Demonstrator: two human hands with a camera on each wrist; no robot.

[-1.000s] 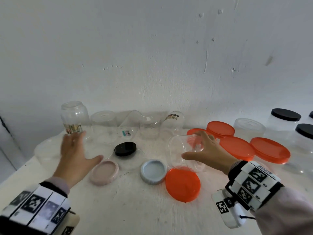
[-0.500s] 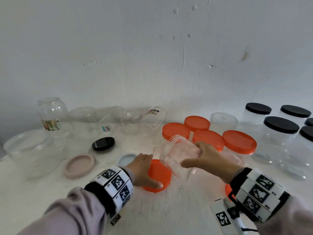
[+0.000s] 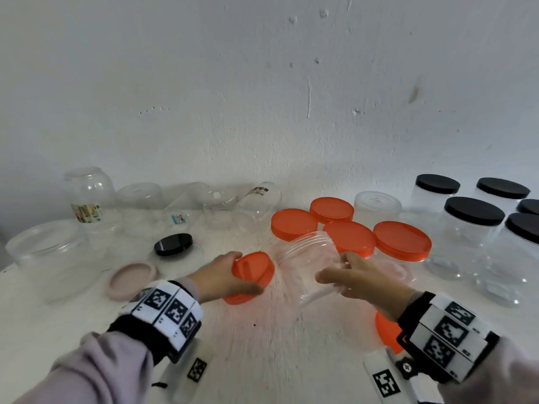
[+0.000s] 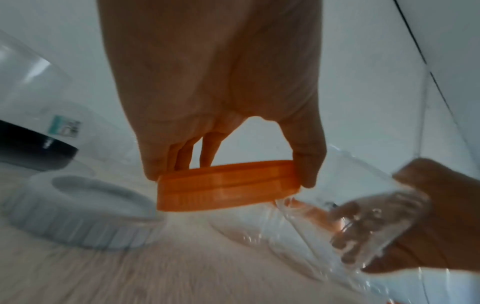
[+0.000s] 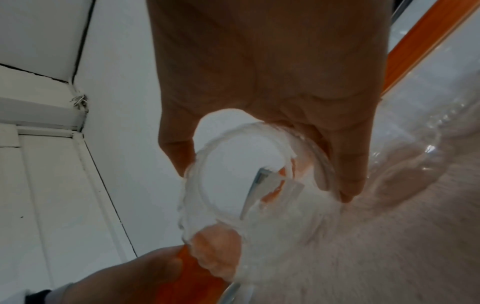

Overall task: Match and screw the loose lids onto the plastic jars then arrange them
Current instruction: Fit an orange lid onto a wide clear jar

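Lid (image 3: 253, 272) and jar (image 3: 309, 266) are now off the table (image 3: 262, 360) and close together. A second ago the orange lid lay flat near the front edge while the left hand (image 3: 217, 279) was far left by a labelled jar (image 3: 90, 199). Half a second ago that hand had come across and pressed down on the lid. Now its thumb and curled fingers pinch the lid by the rim, lifted and tilted, its hollow side turned toward the jar's mouth. The right hand (image 3: 360, 282) keeps its fingers wrapped round the clear jar, held on a slant just right of the lid, threaded neck pointing up and left. In the left wrist view the lid's edge sits just beside the jar, though contact cannot be judged.

This likely means matching is done for this pair and threading comes next. The lid probably has to be squared to the neck first, since a tilted start could cross the threads.

Capped jars with orange lids (image 3: 402, 240) and black lids (image 3: 474, 210) stand far right. A loose black lid (image 3: 174, 244) and pink lid (image 3: 131, 279) wait at left among open jars.

The labelled jar carries a coloured sticker. Another jar (image 3: 179, 218) bears a teal tag, and a tipped jar (image 3: 258, 199) has a dark-printed label. None of the writing is legible.
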